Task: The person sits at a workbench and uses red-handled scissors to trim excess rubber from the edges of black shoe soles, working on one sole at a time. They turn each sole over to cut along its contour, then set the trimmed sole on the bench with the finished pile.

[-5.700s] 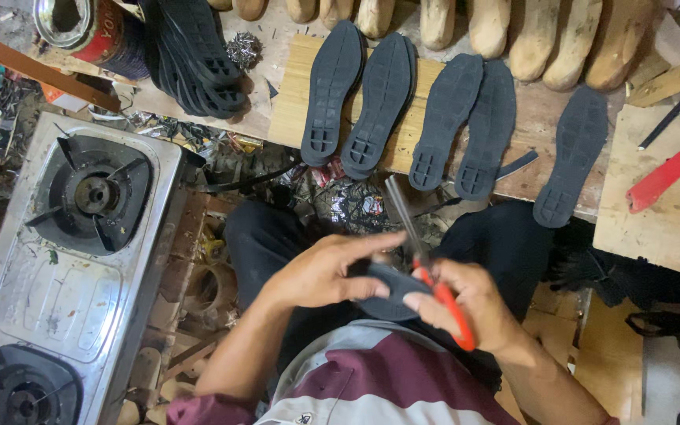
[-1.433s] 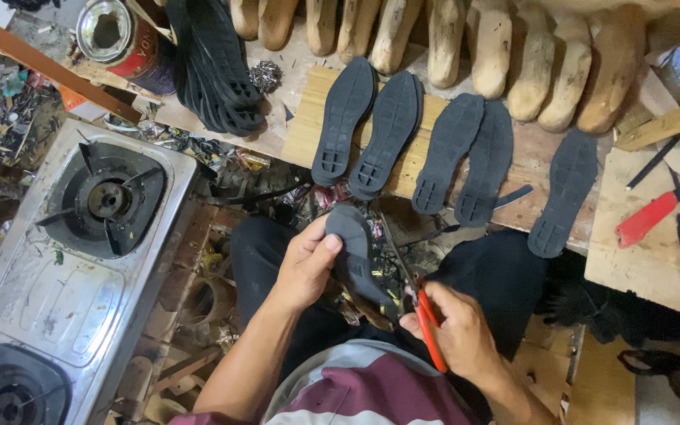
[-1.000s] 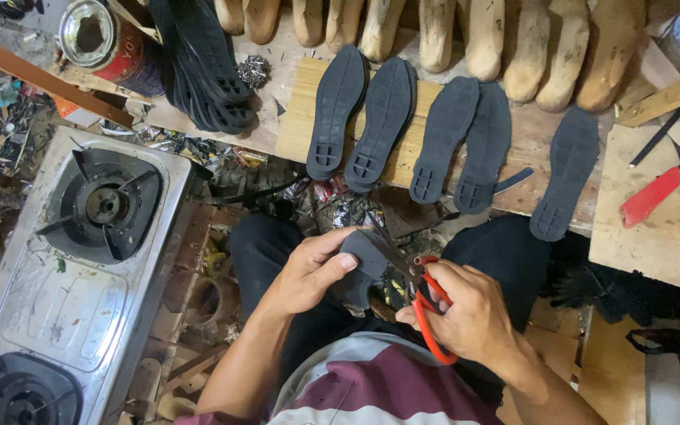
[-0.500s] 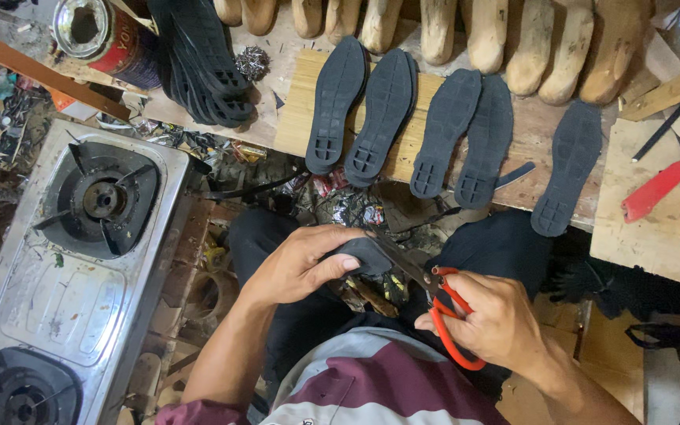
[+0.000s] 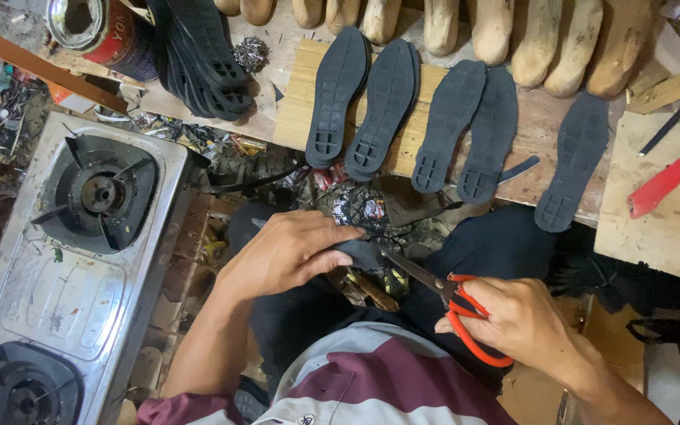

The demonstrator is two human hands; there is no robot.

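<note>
— Far left: one gas stove (image 5: 64, 260) with two burners, parked beside the lap. Above it, one tin can (image 5: 92, 27) and a leaning stack of soles (image 5: 202, 55).

— Left hand (image 5: 285, 252)?

— Grip closed on a dark sole piece (image 5: 360, 253), held over the lap for cutting. Right hand (image 5: 513, 319): grip through red scissors (image 5: 454, 303), blades at the piece.

— On the worktop (image 5: 545, 130)?

— Five soles (image 5: 446, 126) laid flat in a row.

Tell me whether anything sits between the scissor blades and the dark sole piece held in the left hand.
Nothing visible does. The scissors in the right hand already reach the sole piece, gripped by the left hand.
</note>
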